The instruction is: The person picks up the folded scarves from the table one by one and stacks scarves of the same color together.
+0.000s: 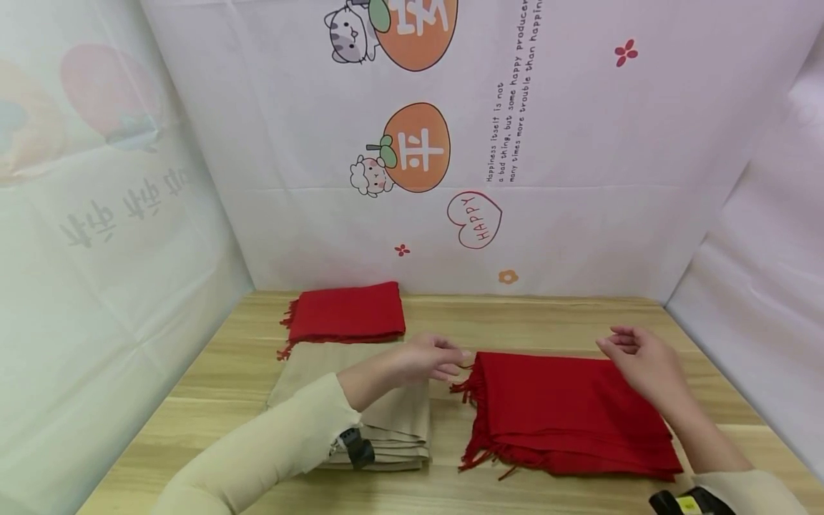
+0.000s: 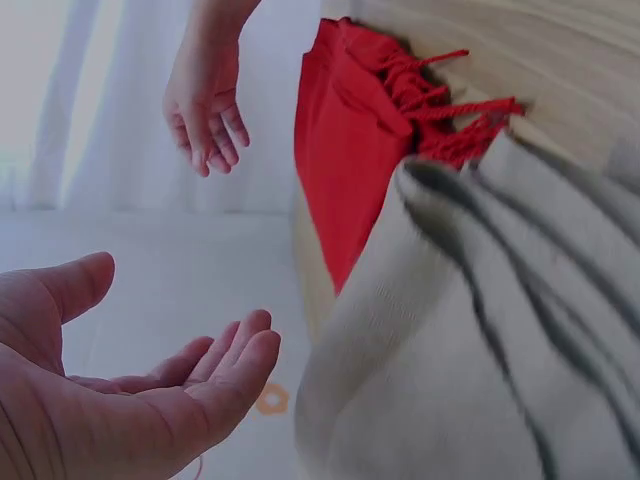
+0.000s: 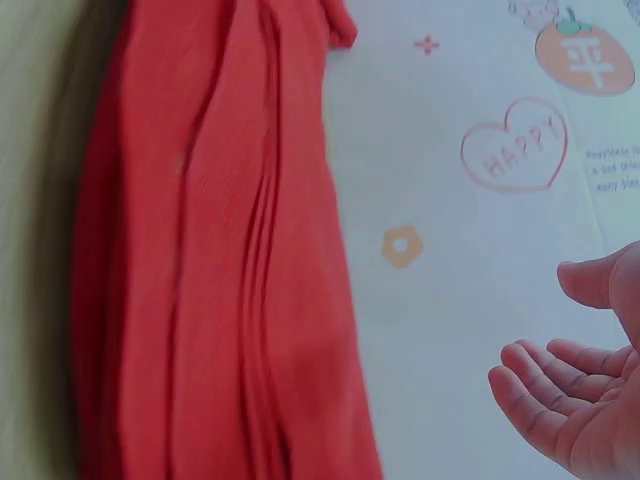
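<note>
A folded red scarf (image 1: 566,400) with fringe along its left edge lies at the right of the table. Over its far right corner hovers my right hand (image 1: 650,361), fingers loosely bent and holding nothing. My left hand (image 1: 421,357) is above the right part of a folded beige cloth (image 1: 347,379), fingers pointing toward the scarf's fringed corner. In the left wrist view the left hand (image 2: 150,390) is relaxed, its palm bare. The right wrist view shows the right hand (image 3: 580,390) apart from the layered red scarf (image 3: 220,250).
A second folded red fringed scarf (image 1: 347,312) lies at the back left, behind the beige cloth. The wooden table (image 1: 515,493) is bounded by a printed white sheet (image 1: 566,236) at the back and white sheets at both sides.
</note>
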A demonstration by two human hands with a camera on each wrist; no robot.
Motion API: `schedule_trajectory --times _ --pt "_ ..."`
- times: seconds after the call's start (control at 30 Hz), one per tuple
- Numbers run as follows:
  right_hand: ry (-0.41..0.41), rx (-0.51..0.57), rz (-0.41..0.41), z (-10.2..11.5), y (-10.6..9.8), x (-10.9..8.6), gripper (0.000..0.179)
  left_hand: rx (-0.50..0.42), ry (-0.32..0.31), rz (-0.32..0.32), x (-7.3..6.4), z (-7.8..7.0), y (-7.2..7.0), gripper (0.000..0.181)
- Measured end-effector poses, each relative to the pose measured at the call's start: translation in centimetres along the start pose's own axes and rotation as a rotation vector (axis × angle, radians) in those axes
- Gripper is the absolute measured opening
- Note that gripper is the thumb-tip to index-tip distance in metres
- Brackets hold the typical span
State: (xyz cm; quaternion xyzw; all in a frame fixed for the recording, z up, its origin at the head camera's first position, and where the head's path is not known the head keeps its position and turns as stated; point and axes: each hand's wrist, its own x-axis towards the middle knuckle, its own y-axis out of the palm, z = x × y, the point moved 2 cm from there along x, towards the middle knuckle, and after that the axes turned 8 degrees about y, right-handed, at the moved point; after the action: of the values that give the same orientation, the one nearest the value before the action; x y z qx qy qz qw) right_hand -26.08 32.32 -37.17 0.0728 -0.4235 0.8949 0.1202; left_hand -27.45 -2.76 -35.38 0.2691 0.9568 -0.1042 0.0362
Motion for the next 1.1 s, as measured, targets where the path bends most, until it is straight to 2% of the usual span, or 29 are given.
schedule_trajectory --times 0.1,0.2,0.4,0.63,0.8,0.97,1.1 --pt "-0.020 0.035 0.017 1.4 0.5 0.2 0.054 0.012 0.012 -0.016 -0.6 -0.5 -1.5 0.045" --pt "-0.041 0.069 0.039 2.8 1.3 0.5 0.053 0.066 0.036 -0.044 -1.1 -0.6 -3.3 0.045" --pt "-0.061 0.158 0.108 5.4 2.9 1.0 0.052 0.193 0.076 -0.126 -2.2 0.0 -7.5 0.043" --pt "-0.056 0.272 0.192 8.3 4.9 1.6 0.049 0.294 0.069 -0.229 -3.7 1.0 -12.6 0.044" --pt "-0.097 0.296 0.219 10.4 6.9 2.1 0.044 0.353 0.074 -0.293 -4.7 1.9 -16.6 0.045" --pt "-0.118 0.288 0.254 12.7 9.2 2.9 0.040 0.384 0.072 -0.294 -5.7 3.6 -20.4 0.049" --pt "-0.087 0.309 0.281 14.3 11.2 3.4 0.037 0.444 0.086 -0.299 -6.8 4.9 -22.9 0.050"
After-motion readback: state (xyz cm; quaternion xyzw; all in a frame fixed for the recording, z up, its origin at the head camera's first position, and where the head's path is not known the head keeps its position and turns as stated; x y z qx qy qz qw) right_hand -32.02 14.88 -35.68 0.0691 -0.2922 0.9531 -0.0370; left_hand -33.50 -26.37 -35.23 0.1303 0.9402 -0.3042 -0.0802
